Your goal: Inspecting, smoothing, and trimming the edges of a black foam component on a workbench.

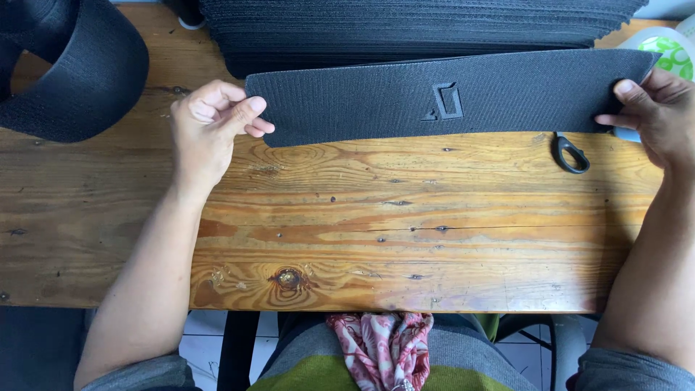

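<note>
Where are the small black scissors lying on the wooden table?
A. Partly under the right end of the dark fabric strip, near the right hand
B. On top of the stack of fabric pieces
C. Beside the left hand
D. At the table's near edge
A: the scissors show only their black handle loop, poking out from beneath the lower edge of the fabric strip close to the right hand, far from the left hand.

left hand (210,127) pinching end of dark fabric strip (449,98) | right hand (655,108) pinching other end | scissors (570,152) on wooden worktop (398,232)
</note>
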